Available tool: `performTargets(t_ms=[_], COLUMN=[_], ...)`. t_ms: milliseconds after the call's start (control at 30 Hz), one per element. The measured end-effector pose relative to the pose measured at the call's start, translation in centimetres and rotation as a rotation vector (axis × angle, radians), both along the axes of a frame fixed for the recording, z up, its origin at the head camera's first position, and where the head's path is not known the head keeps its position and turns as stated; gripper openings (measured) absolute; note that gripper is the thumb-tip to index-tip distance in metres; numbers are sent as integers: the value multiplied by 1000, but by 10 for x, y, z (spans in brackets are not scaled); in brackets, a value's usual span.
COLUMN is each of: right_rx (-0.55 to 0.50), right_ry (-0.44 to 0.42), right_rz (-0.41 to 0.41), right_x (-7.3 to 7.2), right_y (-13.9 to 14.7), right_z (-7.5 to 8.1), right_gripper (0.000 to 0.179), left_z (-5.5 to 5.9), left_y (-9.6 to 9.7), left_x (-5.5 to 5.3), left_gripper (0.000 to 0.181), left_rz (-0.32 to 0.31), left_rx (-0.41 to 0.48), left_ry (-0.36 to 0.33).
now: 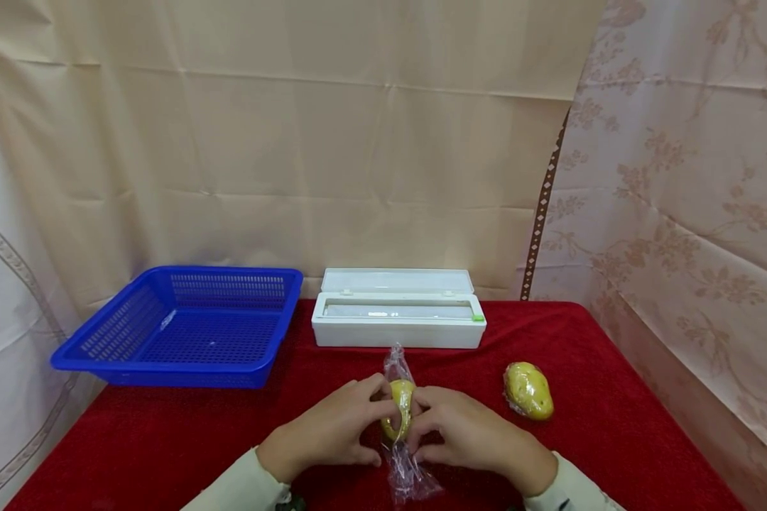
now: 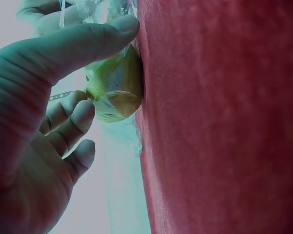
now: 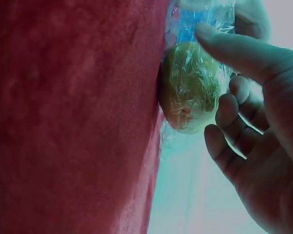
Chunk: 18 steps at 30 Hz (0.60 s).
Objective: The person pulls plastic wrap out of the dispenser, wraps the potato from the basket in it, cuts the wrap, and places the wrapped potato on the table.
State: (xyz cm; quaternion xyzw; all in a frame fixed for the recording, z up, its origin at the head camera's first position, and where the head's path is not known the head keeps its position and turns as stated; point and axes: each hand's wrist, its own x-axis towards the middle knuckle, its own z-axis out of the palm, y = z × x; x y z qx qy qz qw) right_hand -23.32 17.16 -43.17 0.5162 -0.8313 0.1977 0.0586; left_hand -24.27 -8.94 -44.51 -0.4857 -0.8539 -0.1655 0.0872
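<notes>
A yellow potato [image 1: 401, 396] in clear plastic wrap [image 1: 409, 477] lies on the red cloth in front of me, loose film trailing at its near and far ends. My left hand [image 1: 337, 428] holds the potato from the left with bent fingers. In the left wrist view its thumb [image 2: 105, 39] reaches over the film at the near end. From the right, my right hand [image 1: 463, 433] pinches the wrap against the potato. The right wrist view shows the right thumb [image 3: 219, 41] on the crinkled film, other fingers loosely curled beside the potato.
A second wrapped potato [image 1: 528, 390] lies to the right. Behind my hands stands a white cling film box [image 1: 396, 336], its lid raised and a green slider at its right end. A blue plastic basket [image 1: 179, 378] stands at the back left. Curtains hang behind the table.
</notes>
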Motion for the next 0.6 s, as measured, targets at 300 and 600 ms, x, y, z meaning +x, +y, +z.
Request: performTargets(t_ms=[300, 600], right_rx=[-192, -246], right_ry=[-257, -440], right_rz=[-37, -73], right_x=[-7, -12], right_y=[5, 9], right_z=[-1, -3], right_gripper=[16, 19], left_z=[1, -2], left_y=[1, 4], left_x=[1, 3], left_gripper=[61, 39], left_rz=[11, 10], left_rx=[-6, 115], left_ry=[22, 59])
